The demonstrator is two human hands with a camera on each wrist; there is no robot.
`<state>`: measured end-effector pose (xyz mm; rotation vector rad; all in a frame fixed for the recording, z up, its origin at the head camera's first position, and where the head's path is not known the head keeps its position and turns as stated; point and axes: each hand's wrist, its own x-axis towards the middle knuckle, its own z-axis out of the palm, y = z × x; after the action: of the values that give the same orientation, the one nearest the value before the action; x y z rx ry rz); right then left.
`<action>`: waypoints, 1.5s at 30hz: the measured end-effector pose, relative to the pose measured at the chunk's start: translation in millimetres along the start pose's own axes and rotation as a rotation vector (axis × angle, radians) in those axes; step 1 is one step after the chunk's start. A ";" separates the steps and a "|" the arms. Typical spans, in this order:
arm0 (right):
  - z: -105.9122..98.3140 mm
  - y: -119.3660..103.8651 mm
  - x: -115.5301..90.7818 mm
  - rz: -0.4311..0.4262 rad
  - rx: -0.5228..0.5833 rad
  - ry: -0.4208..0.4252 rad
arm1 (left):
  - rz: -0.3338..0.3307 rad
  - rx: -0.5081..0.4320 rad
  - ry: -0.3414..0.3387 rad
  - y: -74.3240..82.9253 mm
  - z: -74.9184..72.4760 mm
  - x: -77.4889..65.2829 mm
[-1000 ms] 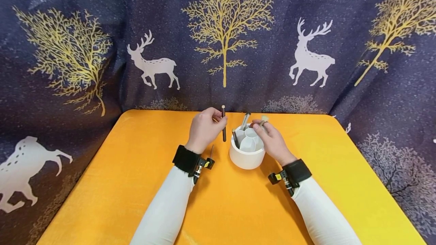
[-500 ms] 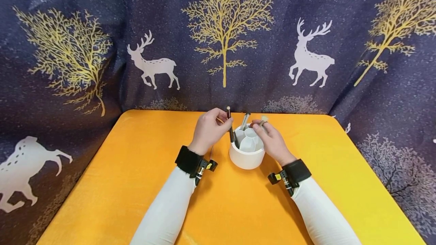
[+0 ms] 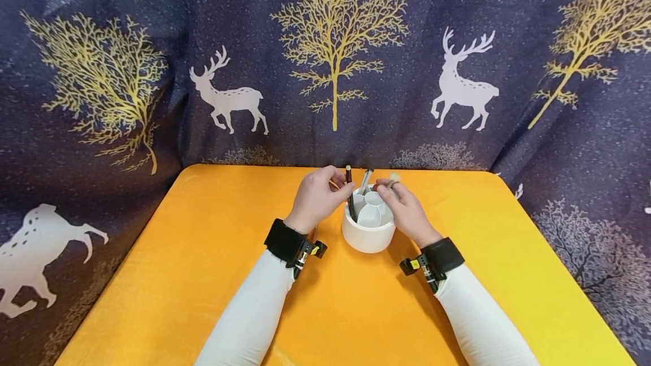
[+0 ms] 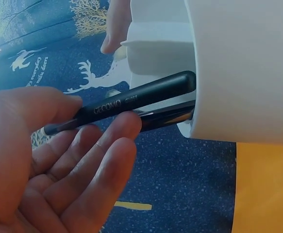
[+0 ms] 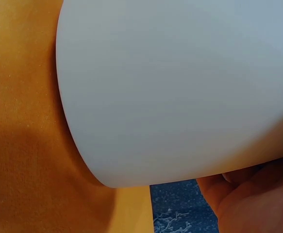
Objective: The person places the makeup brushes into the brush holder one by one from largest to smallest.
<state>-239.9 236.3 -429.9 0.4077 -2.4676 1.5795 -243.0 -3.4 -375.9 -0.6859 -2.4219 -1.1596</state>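
A round white divided holder (image 3: 368, 240) stands on the table. My left hand (image 3: 319, 196) pinches a slim black makeup brush (image 4: 136, 98) between thumb and fingers, its bristle end up. The lettered handle slants down, its rounded end right at the holder's left rim. A second dark brush (image 4: 166, 116) leans in that left compartment, just beside it. On the other side my right hand (image 3: 407, 208) holds the holder's right rim, fingers curled behind the wall in the right wrist view. A pale-tipped brush (image 3: 395, 177) shows by its fingers.
A silvery brush (image 3: 365, 179) stands in the holder's back compartment. Beside the left wrist, a thin reddish-brown stick (image 3: 313, 234) shows against the orange tabletop (image 3: 356, 309). A dark curtain (image 3: 305, 100) with deer and trees hangs right behind the table's far edge.
My left hand has moved right with the black brush, from left of the holder to over its left compartment, and the brush has lowered slightly. The right hand has stayed still.
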 end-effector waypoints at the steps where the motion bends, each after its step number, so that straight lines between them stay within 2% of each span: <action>1: 0.0 0.1 -0.1 -0.001 0.000 0.000 | -0.001 -0.001 -0.009 0.2 0.1 -0.1; 5: -0.4 0.0 -0.2 -0.003 -0.009 0.001 | 0.007 0.023 -0.019 0.6 0.2 -0.3; 11: -0.7 0.3 0.1 -0.003 -0.022 -0.003 | 0.027 0.036 0.054 -4.8 -2.5 0.2; 15: -0.8 0.6 -0.2 -0.001 -0.026 -0.001 | 0.018 0.019 0.073 -10.8 -6.0 1.0; 21: -0.7 -0.1 -1.3 -0.003 -0.033 0.002 | -0.027 0.039 0.061 -19.8 -10.9 1.3; 29: -1.0 -0.4 -0.9 -0.020 -0.031 -0.002 | -0.141 0.092 0.024 -35.7 -13.6 0.8; 34: -0.9 0.0 -0.8 -0.018 -0.028 -0.002 | -0.190 0.099 -0.008 -44.7 -13.2 0.7; 45: -0.6 -0.8 -0.3 -0.013 -0.029 0.001 | -0.229 0.221 -0.062 -56.4 -10.7 -0.2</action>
<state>-239.3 236.6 -429.0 0.4171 -2.4787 1.5363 -273.7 -42.6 -404.5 -0.3899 -2.6844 -0.9408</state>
